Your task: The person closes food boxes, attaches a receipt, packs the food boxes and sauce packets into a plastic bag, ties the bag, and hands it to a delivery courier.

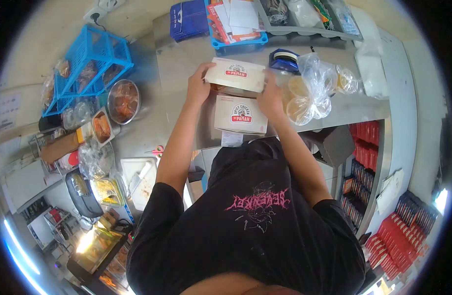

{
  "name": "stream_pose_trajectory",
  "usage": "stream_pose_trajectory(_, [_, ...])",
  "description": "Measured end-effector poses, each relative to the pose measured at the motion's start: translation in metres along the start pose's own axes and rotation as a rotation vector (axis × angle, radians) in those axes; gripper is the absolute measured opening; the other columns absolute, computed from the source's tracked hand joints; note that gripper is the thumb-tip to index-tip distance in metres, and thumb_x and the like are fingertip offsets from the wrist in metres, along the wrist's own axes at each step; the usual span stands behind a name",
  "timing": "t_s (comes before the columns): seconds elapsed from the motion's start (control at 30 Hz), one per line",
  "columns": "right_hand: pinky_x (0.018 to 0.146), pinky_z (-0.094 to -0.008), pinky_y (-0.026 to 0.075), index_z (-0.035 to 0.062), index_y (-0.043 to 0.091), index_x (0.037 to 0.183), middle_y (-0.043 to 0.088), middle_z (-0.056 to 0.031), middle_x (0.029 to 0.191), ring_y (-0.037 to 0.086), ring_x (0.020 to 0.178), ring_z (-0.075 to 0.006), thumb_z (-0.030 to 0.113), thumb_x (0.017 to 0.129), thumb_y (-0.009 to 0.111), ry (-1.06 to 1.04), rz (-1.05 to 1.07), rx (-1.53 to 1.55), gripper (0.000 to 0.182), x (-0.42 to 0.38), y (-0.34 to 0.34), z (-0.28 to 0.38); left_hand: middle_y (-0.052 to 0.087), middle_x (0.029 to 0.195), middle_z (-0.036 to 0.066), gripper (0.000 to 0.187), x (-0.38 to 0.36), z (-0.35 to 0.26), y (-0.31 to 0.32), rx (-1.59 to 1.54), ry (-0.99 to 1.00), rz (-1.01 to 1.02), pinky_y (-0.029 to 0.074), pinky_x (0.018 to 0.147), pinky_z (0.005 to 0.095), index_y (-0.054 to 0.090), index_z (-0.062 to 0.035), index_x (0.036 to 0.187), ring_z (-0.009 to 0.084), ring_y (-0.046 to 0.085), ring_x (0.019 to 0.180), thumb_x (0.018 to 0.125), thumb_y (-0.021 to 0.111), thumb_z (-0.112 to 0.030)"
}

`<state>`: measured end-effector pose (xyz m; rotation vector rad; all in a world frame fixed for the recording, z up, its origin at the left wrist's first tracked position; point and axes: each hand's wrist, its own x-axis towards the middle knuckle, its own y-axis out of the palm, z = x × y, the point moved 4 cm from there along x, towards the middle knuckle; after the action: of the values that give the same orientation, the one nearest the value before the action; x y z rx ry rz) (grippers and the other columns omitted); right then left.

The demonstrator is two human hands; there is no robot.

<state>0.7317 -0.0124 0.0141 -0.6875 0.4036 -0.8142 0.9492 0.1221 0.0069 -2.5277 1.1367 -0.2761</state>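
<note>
Beyond pink-lettered black fabric T-shirt [258, 216] — gripping white oblong cardboard box [236, 74] between left hand [200, 83] and right hand [271, 96], over grey steel table [184, 54] behind matching box [241, 115]. Apparently at lid-handling step — calling next for level control.

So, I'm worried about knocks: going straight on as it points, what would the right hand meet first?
Pointing forward and leftward, the right hand would probably first meet the farther white cardboard box with the red logo; whether they already touch is unclear.
</note>
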Motion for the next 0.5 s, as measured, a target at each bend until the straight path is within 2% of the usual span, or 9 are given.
stream_pose_trajectory(0.07, [0.089,-0.0467,0.055,0.0042,0.048,0.142,0.070,-0.0266,0.111,0.071,0.104,-0.0388,0.001,0.086,0.065,0.035,-0.093,0.315,0.058,0.005,0.004,-0.004,0.074,0.121,0.015,0.039,-0.001,0.002,-0.016,-0.032,-0.046,-0.018,0.057,0.093,0.0366,0.069,-0.0099,0.125,0.0275,0.072,0.111,0.091,0.061,0.007])
stream_pose_trajectory(0.1, [0.089,-0.0467,0.055,0.0042,0.048,0.142,0.070,-0.0266,0.111,0.071,0.104,-0.0388,0.001,0.086,0.065,0.043,-0.089,0.307,0.058,0.008,0.003,-0.008,0.074,0.121,0.015,0.039,0.001,0.003,-0.022,-0.039,-0.055,-0.014,0.057,0.093,0.0366,0.069,-0.0099,0.125,0.0275,0.072,0.111,0.091,0.061,0.007])
stream_pose_trajectory(0.17, [0.087,-0.0435,0.056,0.0050,0.058,0.139,0.074,-0.0199,0.106,0.073,0.096,-0.0341,0.009,0.090,0.067,0.117,-0.003,0.147,0.050,0.018,-0.017,0.000,0.072,0.129,0.011,0.041,0.011,-0.003,-0.033,0.002,-0.121,0.110,0.057,0.096,0.0341,0.067,-0.0073,0.131,0.0204,0.072,0.112,0.094,0.060,0.008])
stream_pose_trajectory(0.2, [0.085,-0.0438,0.056,0.0096,0.062,0.139,0.076,-0.0158,0.103,0.074,0.091,-0.0326,0.017,0.091,0.069,0.144,0.031,0.110,0.049,0.023,-0.020,-0.005,0.072,0.129,0.011,0.041,0.013,-0.006,-0.038,-0.001,-0.129,0.114,0.057,0.096,0.0341,0.067,-0.0073,0.131,0.0204,0.072,0.112,0.094,0.060,0.008])
stream_pose_trajectory(0.23, [0.085,-0.0438,0.056,0.0096,0.062,0.139,0.076,-0.0158,0.103,0.074,0.091,-0.0326,0.017,0.091,0.069,0.149,0.032,0.107,0.049,0.028,-0.022,-0.011,0.072,0.129,0.011,0.040,0.016,-0.010,-0.038,-0.015,-0.166,0.149,0.057,0.096,0.0343,0.067,-0.0072,0.131,0.0207,0.072,0.111,0.094,0.061,0.007])
stream_pose_trajectory(0.3, [0.085,-0.0415,0.057,0.0121,0.058,0.144,0.076,-0.0161,0.109,0.075,0.096,-0.0294,0.016,0.091,0.070,0.197,0.210,0.217,0.055,0.032,-0.018,-0.021,0.072,0.129,0.012,0.040,0.025,-0.003,-0.036,-0.032,-0.196,0.189,0.058,0.096,0.0345,0.067,-0.0072,0.132,0.0209,0.072,0.110,0.094,0.063,0.006])
stream_pose_trajectory(0.4, [0.088,-0.0379,0.058,0.0092,0.049,0.152,0.075,-0.0184,0.118,0.074,0.104,-0.0272,0.014,0.088,0.074,0.062,0.178,0.123,0.069,0.022,-0.008,-0.019,0.072,0.127,0.015,0.042,0.022,0.017,-0.029,0.048,-0.110,0.274,0.058,0.094,0.0358,0.067,-0.0071,0.132,0.0251,0.073,0.110,0.091,0.066,0.000])
stream_pose_trajectory(0.43, [0.088,-0.0379,0.058,0.0092,0.049,0.152,0.075,-0.0184,0.118,0.074,0.104,-0.0272,0.014,0.088,0.074,0.057,0.170,0.120,0.069,0.023,-0.009,-0.017,0.072,0.128,0.016,0.048,0.019,0.016,-0.030,0.021,-0.080,0.287,0.057,0.096,0.0357,0.063,-0.0072,0.138,0.0253,0.072,0.112,0.091,0.065,0.000])
stream_pose_trajectory(0.5, [0.097,-0.0378,0.056,0.0079,0.038,0.158,0.068,-0.0200,0.132,0.070,0.117,-0.0277,0.013,0.083,0.079,0.114,0.282,0.332,0.086,0.013,-0.005,-0.017,0.071,0.130,0.017,0.054,0.007,0.019,-0.032,-0.007,-0.057,0.305,0.055,0.098,0.0357,0.059,-0.0073,0.144,0.0255,0.071,0.115,0.090,0.065,0.000])
